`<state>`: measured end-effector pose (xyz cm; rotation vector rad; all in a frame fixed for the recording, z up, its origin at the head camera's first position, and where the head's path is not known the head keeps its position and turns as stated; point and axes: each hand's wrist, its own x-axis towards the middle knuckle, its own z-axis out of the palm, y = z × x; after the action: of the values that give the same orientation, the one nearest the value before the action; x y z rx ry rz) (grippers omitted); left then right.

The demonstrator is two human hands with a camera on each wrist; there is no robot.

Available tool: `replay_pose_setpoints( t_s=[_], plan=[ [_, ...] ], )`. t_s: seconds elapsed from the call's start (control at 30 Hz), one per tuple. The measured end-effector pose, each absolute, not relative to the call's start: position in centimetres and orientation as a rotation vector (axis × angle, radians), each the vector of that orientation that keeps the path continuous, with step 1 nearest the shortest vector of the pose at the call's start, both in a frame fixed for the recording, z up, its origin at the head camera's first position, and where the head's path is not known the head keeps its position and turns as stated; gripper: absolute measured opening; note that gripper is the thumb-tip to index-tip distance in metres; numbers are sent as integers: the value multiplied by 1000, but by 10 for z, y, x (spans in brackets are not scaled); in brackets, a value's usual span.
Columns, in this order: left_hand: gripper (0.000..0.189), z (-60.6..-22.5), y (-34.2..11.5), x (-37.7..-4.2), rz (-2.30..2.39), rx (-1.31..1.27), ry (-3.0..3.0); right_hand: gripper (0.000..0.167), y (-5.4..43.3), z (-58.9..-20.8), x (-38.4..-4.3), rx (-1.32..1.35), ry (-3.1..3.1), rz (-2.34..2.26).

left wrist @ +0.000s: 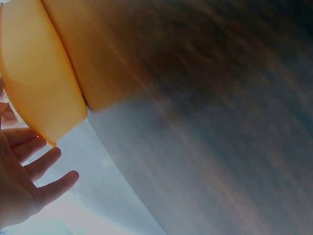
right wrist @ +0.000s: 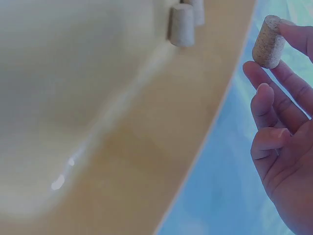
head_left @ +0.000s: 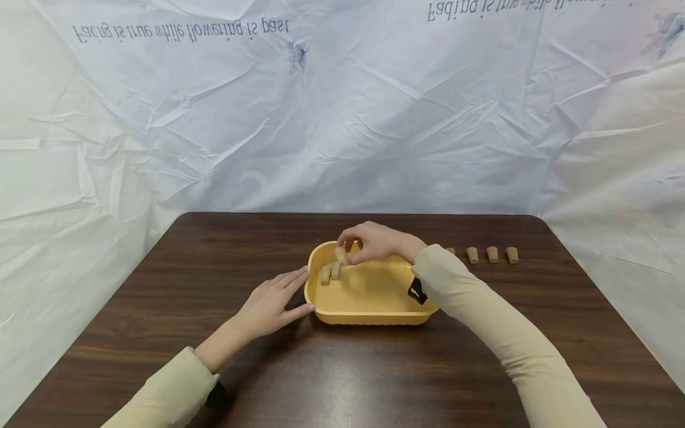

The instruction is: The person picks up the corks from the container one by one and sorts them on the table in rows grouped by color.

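Note:
My right hand [head_left: 374,242] pinches a cork stopper [right wrist: 269,43] between thumb and fingertips, above the left part of a yellow tray [head_left: 374,318]. Two more corks [head_left: 326,275] stand side by side inside the tray near its left end; the right wrist view shows them against the inner wall. My left hand [head_left: 270,304] touches the left rim of the tray with outstretched fingers. From below, the left wrist view shows the fingers [left wrist: 57,187] spread beside the tray's corner.
Right of the tray, several corks [head_left: 492,255] stand in a row on the dark wooden table [head_left: 257,380], one partly hidden by the right sleeve [head_left: 481,309]. A wrinkled white sheet [head_left: 342,131] with printed writing hangs behind the table and along both sides.

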<state>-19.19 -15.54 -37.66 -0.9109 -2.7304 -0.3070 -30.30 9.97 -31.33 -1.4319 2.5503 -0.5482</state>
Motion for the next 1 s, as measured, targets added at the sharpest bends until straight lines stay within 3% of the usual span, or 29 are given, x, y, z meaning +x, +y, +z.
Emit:
replay_pose_setpoints(
  t_s=[0.43, 1.0],
  plan=[
    [68, -377, -155, -191, -310, -925, -2686, 33, 134, -285, -294, -1386, 2578, -658],
    [68, -377, -156, -190, -325, -924, -2707, 31, 189, -303, -283, -1249, 2654, -664]
  ],
)
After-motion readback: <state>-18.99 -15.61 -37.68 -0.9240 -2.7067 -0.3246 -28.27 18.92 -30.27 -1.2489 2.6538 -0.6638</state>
